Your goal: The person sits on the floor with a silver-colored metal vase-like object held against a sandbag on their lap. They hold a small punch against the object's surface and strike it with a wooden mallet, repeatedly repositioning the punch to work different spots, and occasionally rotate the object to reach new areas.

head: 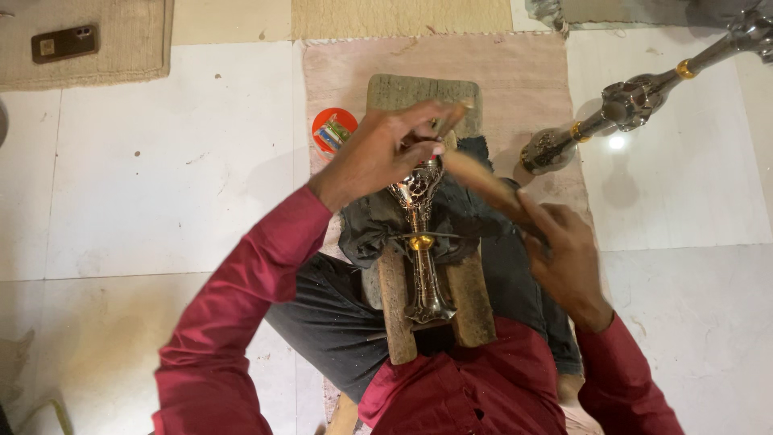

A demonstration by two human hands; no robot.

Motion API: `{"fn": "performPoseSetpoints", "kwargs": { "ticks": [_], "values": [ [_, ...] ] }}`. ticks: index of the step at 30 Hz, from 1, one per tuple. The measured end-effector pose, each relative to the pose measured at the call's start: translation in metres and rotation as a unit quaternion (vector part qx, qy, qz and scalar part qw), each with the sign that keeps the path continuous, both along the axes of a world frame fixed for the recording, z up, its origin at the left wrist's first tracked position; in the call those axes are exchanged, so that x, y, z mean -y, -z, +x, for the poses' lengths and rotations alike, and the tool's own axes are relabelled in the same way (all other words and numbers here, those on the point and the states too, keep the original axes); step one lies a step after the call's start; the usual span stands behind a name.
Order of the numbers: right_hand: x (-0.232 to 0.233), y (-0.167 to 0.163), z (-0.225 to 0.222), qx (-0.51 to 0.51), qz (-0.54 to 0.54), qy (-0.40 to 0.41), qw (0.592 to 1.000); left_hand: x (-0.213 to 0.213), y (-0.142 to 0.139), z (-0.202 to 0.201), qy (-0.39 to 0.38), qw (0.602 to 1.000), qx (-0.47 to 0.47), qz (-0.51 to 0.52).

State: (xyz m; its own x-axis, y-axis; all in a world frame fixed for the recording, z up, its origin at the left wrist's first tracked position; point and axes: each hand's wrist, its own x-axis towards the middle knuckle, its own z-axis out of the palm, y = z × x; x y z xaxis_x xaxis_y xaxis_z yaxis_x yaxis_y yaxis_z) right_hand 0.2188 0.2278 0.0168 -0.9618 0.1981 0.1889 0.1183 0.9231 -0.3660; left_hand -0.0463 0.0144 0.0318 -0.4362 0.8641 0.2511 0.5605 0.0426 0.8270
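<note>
Mid-job by the look of it: ornate metal stem piece [420, 242] is lying along the wooden block [475, 302] on the person's lap over a dark cloth [370, 229]; it isn't set aside yet, so the work on its top end reads as ongoing, with no sign it's done.

Left hand [386, 149] is pinching at the piece's top end, fingers curled close around something too small to make out. Right hand [568, 258] is gripping a wooden stick [483, 181], fingers wrapped on the handle, tip angled at that same end.

Count: one pink mat [515, 80], one long assembled metal shaft [636, 101] lying right on the tiles, one phone [64, 43], one round orange tin [333, 129].
</note>
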Motion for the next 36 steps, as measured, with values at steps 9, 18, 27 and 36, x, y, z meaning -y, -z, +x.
{"fn": "performPoseSetpoints", "kwargs": {
  "ticks": [9,18,27,36],
  "values": [
    [-0.025,-0.032,-0.041,-0.054,0.082,-0.088,0.991,-0.002,0.039,0.098,-0.372,0.887,0.095,0.257],
    [-0.041,-0.097,-0.077,-0.011,0.349,-0.189,0.918,-0.037,0.060,0.131,-0.504,0.807,-0.008,0.306],
    [0.000,-0.168,-0.101,-0.086,0.578,-0.237,0.776,-0.044,0.070,0.129,-0.509,0.797,-0.037,0.323],
    [0.033,-0.212,-0.096,-0.157,0.499,-0.330,0.786,-0.035,0.077,0.132,-0.538,0.800,-0.106,0.244]
  ]
}}
